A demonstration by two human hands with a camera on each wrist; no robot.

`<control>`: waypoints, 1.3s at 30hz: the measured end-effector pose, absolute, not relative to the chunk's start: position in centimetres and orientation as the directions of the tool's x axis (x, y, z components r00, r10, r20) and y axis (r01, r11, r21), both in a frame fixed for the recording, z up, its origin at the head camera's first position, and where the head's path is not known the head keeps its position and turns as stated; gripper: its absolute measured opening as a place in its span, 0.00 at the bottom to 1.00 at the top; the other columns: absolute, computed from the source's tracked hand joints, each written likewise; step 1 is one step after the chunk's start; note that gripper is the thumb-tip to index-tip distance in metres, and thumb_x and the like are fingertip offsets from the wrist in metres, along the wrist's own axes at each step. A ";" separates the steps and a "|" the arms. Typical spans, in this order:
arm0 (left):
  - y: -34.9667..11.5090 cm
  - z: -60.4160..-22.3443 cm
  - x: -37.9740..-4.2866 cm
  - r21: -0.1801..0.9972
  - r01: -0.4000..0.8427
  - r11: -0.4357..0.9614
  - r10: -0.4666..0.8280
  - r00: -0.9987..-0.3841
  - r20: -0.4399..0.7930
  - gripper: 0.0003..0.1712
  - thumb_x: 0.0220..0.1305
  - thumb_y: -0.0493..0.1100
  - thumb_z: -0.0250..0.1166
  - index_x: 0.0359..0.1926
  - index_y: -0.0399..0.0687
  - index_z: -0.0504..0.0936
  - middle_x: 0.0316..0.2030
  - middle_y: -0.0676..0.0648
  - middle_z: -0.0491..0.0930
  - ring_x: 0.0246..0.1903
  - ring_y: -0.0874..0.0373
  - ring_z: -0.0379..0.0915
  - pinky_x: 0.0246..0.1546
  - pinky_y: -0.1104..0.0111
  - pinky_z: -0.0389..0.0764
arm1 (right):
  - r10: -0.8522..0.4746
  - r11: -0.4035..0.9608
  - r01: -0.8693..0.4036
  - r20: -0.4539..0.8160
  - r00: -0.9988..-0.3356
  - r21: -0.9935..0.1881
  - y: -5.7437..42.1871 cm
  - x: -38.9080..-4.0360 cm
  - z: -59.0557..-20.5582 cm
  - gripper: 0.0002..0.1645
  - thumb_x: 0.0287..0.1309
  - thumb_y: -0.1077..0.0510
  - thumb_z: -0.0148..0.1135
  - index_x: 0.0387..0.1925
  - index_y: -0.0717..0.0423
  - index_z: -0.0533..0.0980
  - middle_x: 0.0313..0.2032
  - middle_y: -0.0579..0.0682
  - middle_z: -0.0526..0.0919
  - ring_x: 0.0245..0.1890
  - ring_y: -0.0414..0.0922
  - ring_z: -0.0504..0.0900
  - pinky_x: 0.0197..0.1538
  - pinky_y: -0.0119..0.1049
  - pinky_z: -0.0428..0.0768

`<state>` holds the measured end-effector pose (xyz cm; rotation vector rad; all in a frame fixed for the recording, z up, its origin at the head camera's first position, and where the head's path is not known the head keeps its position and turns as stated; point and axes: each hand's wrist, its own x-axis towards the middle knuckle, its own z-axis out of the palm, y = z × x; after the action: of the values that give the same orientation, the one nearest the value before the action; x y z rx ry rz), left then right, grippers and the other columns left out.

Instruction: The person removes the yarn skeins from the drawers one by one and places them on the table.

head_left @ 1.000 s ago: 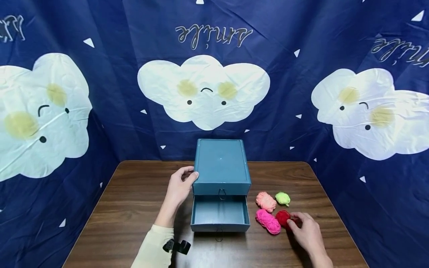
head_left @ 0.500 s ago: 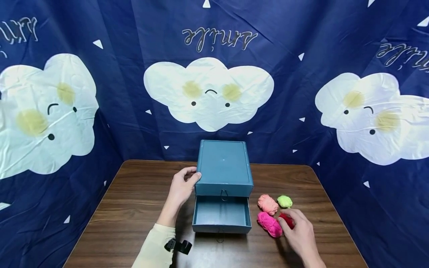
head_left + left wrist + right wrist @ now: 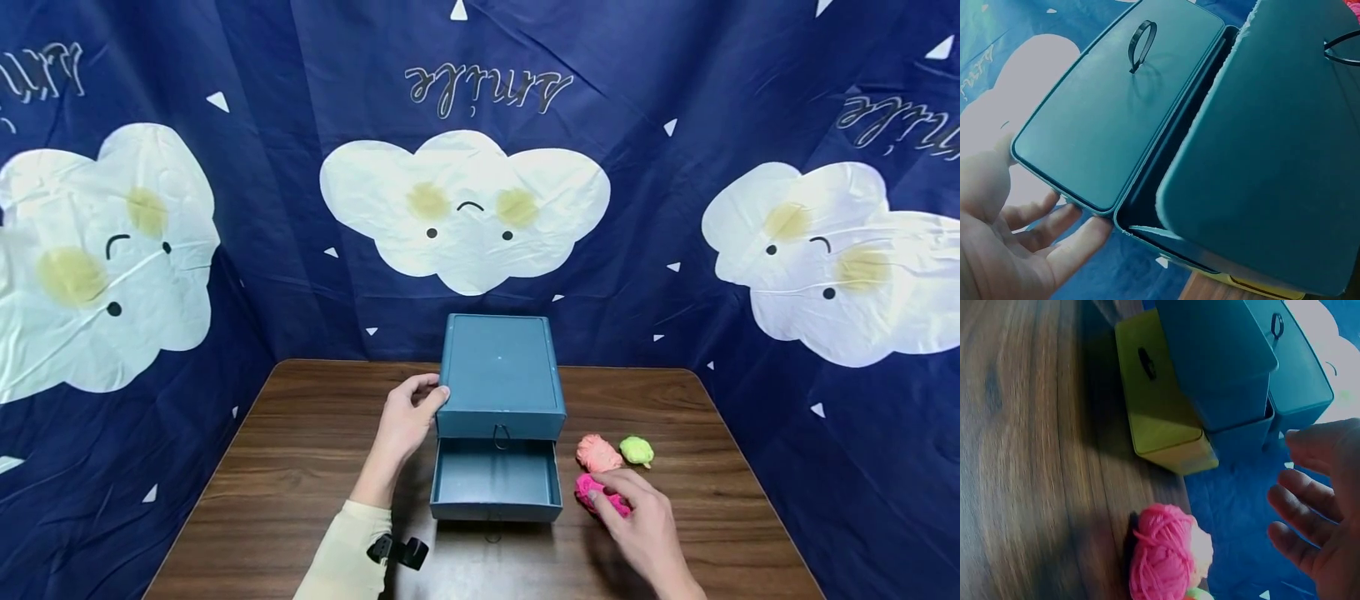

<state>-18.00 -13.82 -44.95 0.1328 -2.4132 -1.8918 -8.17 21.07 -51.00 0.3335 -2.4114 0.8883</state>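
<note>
Right of the open lower drawer [image 3: 495, 512], hot-pink yarn [image 3: 1160, 553] lies on the bench [image 3: 315, 467], peach yarn [image 3: 597, 452] just behind, and over comes the right hand [image 3: 642, 521] from the red yarn, fingers parted, contact unclear! Left hand [image 3: 403, 423] hasn't budged, extended fingers touching the blue drawer unit [image 3: 500, 367].

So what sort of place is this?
Possibly a small recording booth: dark blue cloud-print cloth hangs behind and on both sides of a wood-grain table, and a small black device sits at the left sleeve.
</note>
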 end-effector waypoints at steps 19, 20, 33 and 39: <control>-13.8 -45.0 -18.0 0.973 -0.035 0.229 -0.121 -0.993 -0.007 0.24 0.70 0.49 0.66 0.63 0.44 0.80 0.53 0.39 0.81 0.48 0.52 0.80 0.42 0.64 0.84 | -0.102 0.646 -0.453 0.519 -0.849 -0.614 18.3 -7.0 -50.2 0.13 0.49 0.57 0.82 0.37 0.40 0.88 0.39 0.31 0.86 0.41 0.33 0.83 0.47 0.18 0.76; -13.8 -45.0 -18.0 0.973 -0.033 0.228 -0.119 -0.993 -0.006 0.24 0.70 0.49 0.66 0.63 0.44 0.80 0.53 0.40 0.81 0.48 0.52 0.80 0.42 0.63 0.84 | -0.111 0.638 -0.463 0.522 -0.846 -0.615 18.2 -6.9 -50.2 0.13 0.50 0.57 0.82 0.37 0.40 0.88 0.39 0.32 0.86 0.40 0.35 0.84 0.45 0.19 0.77; -13.7 -44.9 -17.9 0.976 -0.035 0.216 -0.119 -0.993 -0.009 0.24 0.70 0.48 0.67 0.62 0.43 0.80 0.51 0.39 0.81 0.46 0.52 0.79 0.41 0.62 0.85 | -0.138 0.558 -0.477 0.491 -0.860 -0.679 17.2 -6.4 -50.3 0.12 0.55 0.56 0.79 0.38 0.35 0.87 0.33 0.33 0.87 0.32 0.32 0.82 0.33 0.27 0.83; -13.7 -45.0 -18.0 0.975 -0.041 0.219 -0.119 -0.993 -0.015 0.24 0.71 0.48 0.66 0.63 0.44 0.79 0.52 0.39 0.81 0.47 0.52 0.79 0.42 0.63 0.84 | -0.164 0.556 -0.465 0.458 -0.874 -0.689 17.0 -6.3 -50.1 0.14 0.54 0.55 0.79 0.39 0.30 0.86 0.33 0.28 0.84 0.32 0.30 0.80 0.34 0.31 0.84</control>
<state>-18.02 -13.75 -44.97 0.1583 -2.4030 -1.9185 -6.30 16.99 -50.11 0.5155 -2.4528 1.2334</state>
